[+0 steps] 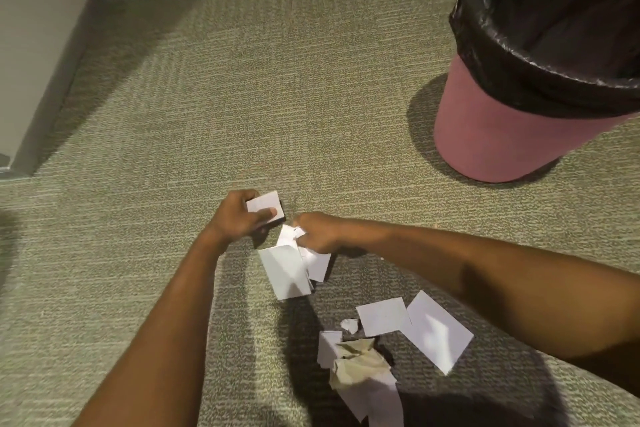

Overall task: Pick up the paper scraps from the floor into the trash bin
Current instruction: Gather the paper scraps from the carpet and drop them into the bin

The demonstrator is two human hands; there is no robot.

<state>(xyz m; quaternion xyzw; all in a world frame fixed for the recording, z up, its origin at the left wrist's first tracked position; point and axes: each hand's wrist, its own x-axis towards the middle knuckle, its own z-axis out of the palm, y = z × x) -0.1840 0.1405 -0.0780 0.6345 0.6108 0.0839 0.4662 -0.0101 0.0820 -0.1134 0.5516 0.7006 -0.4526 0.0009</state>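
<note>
Low: left grip (244, 215), right grip (317, 234), scraps (289, 270).

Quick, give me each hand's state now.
Left hand: pinches a white scrap.
Right hand: grips a bunch of scraps.

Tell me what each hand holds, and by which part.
Left hand pinches a small white paper scrap at its near edge. Right hand grips a bunch of white paper scraps by their upper ends.
</note>
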